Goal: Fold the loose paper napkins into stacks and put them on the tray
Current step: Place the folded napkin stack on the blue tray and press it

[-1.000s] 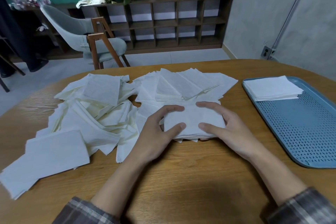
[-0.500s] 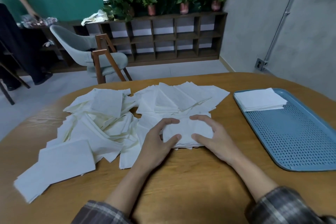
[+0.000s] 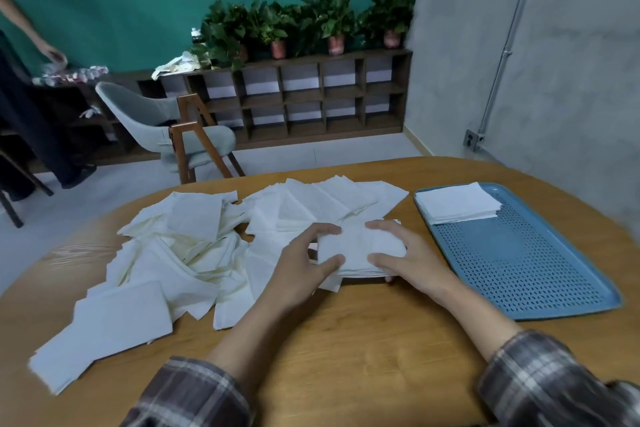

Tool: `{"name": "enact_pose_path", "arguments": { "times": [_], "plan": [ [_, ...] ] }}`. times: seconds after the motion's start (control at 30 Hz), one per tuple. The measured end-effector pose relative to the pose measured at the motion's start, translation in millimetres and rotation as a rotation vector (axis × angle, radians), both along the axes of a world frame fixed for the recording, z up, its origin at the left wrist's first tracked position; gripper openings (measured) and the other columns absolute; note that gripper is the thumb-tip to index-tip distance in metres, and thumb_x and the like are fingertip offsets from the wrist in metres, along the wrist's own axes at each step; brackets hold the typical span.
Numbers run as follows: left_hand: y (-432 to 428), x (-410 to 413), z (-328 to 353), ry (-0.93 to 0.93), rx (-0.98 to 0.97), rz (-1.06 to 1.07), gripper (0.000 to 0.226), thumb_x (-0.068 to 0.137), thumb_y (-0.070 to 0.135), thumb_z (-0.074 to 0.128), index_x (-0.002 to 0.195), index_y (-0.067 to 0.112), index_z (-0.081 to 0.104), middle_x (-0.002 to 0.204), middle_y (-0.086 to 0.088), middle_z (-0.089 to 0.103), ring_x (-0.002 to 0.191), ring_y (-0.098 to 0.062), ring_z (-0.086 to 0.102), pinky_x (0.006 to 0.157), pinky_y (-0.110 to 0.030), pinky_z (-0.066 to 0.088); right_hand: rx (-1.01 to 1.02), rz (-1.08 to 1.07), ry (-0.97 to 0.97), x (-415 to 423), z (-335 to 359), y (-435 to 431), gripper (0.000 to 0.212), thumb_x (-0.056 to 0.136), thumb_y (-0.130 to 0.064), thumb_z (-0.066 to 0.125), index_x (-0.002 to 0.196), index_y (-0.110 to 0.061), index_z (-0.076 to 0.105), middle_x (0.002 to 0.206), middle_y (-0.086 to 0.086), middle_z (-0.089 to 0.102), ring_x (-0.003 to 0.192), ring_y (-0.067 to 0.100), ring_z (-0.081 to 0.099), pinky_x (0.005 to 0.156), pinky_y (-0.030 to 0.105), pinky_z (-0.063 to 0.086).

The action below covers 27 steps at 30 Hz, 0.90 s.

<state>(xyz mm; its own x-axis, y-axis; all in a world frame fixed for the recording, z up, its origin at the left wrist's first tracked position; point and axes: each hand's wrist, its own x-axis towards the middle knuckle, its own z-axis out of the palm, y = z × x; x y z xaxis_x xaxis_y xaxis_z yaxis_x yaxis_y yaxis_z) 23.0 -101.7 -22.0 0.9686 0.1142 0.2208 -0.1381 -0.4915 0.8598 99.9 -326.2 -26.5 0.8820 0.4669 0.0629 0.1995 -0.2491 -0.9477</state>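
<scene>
White napkin stack (image 3: 360,248) lies between left hand (image 3: 298,274) and right hand (image 3: 412,260), fingers (image 3: 327,228) grasping its opposite edges.

Both forearms rise from the bottom of the frame in plaid sleeves (image 3: 187,392) and converge at centre. The left hand (image 3: 299,269) and right hand (image 3: 414,262) face each other, gripping a napkin stack (image 3: 360,248) from opposite sides. Their fingers (image 3: 325,229) curl over its far edge and their thumbs press its near edge.
</scene>
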Motion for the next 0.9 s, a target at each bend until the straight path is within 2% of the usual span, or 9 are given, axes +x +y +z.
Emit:
{"name": "enact_pose_path", "arguments": {
  "times": [0.1, 0.17, 0.33, 0.4, 0.5, 0.6, 0.7, 0.8, 0.9],
  "plan": [
    [-18, 15, 3, -0.006, -0.01, -0.01, 0.037, 0.09, 0.026, 0.082, 0.12, 0.04, 0.066, 0.127, 0.028, 0.064, 0.113, 0.003, 0.058, 0.091, -0.021, 0.054, 0.009, -0.042, 0.001, 5, 9, -25, 0.048, 0.091, -0.011, 0.08, 0.13, -0.038, 0.067, 0.134, -0.016, 0.057, 0.076, 0.022, 0.071, 0.074, 0.027, 0.062],
    [-34, 25, 5, 0.011, -0.02, -0.023, 0.038, 0.089, 0.027, 0.082, 0.12, 0.04, 0.066, 0.126, 0.025, 0.064, 0.104, 0.006, 0.058, 0.085, -0.016, 0.053, 0.017, -0.085, 0.006, 12, 12, -42, 0.05, 0.089, -0.01, 0.082, 0.128, -0.037, 0.068, 0.134, -0.017, 0.059, 0.091, 0.024, 0.072, 0.078, 0.031, 0.064],
    [-77, 52, 5, 0.071, -0.04, -0.073, 0.036, 0.093, 0.025, 0.075, 0.123, 0.041, 0.066, 0.127, 0.019, 0.064, 0.093, -0.008, 0.067, 0.089, -0.021, 0.054, -0.016, -0.187, -0.017, 32, 9, -91, 0.052, 0.084, -0.012, 0.086, 0.126, -0.038, 0.069, 0.13, -0.019, 0.065, 0.12, 0.002, 0.06, 0.089, 0.014, 0.048],
    [-96, 62, 6, 0.096, -0.049, -0.099, 0.037, 0.095, 0.02, 0.071, 0.126, 0.04, 0.067, 0.129, 0.018, 0.064, 0.085, -0.005, 0.069, 0.082, -0.015, 0.053, -0.052, -0.235, -0.015, 37, 10, -111, 0.053, 0.084, -0.014, 0.086, 0.128, -0.038, 0.068, 0.13, -0.024, 0.063, 0.119, -0.002, 0.057, 0.091, 0.015, 0.043],
    [-123, 79, 7, 0.128, -0.035, -0.127, 0.041, 0.096, 0.016, 0.069, 0.132, 0.036, 0.066, 0.132, 0.014, 0.063, 0.079, -0.001, 0.068, 0.072, -0.007, 0.047, -0.081, -0.333, -0.019, 50, 7, -140, 0.054, 0.083, -0.014, 0.087, 0.13, -0.034, 0.067, 0.134, -0.02, 0.06, 0.126, 0.006, 0.053, 0.101, 0.024, 0.038],
    [-144, 96, 5, 0.153, -0.055, -0.106, 0.04, 0.093, 0.016, 0.075, 0.129, 0.032, 0.066, 0.125, 0.012, 0.064, 0.097, -0.007, 0.069, 0.08, -0.011, 0.049, -0.088, -0.405, -0.022, 64, 3, -158, 0.05, 0.081, -0.014, 0.088, 0.124, -0.033, 0.069, 0.139, -0.009, 0.063, 0.134, 0.015, 0.054, 0.106, 0.031, 0.04],
    [-163, 112, 0, 0.162, -0.059, -0.052, 0.034, 0.089, 0.019, 0.081, 0.118, 0.031, 0.068, 0.106, 0.018, 0.061, 0.109, -0.01, 0.062, 0.088, -0.017, 0.048, -0.137, -0.453, -0.019, 78, 3, -172, 0.048, 0.082, -0.015, 0.088, 0.125, -0.027, 0.071, 0.141, -0.003, 0.064, 0.134, 0.018, 0.055, 0.101, 0.029, 0.04],
    [-173, 122, -2, 0.15, -0.02, -0.043, 0.033, 0.087, 0.021, 0.082, 0.118, 0.028, 0.071, 0.103, 0.011, 0.064, 0.099, -0.015, 0.067, 0.092, -0.024, 0.053, -0.215, -0.463, -0.021, 87, 5, -180, 0.048, 0.084, -0.016, 0.087, 0.129, -0.025, 0.072, 0.144, -0.001, 0.063, 0.136, 0.02, 0.054, 0.098, 0.029, 0.038],
    [-177, 126, -4, 0.123, 0.058, -0.046, 0.03, 0.089, 0.022, 0.081, 0.118, 0.023, 0.074, 0.096, 0.004, 0.067, 0.079, -0.009, 0.063, 0.075, -0.013, 0.047, -0.267, -0.456, 0.002, 92, 2, -183, 0.05, 0.085, -0.016, 0.086, 0.132, -0.024, 0.071, 0.145, 0.0, 0.063, 0.139, 0.02, 0.052, 0.096, 0.027, 0.036]
  ]
}}
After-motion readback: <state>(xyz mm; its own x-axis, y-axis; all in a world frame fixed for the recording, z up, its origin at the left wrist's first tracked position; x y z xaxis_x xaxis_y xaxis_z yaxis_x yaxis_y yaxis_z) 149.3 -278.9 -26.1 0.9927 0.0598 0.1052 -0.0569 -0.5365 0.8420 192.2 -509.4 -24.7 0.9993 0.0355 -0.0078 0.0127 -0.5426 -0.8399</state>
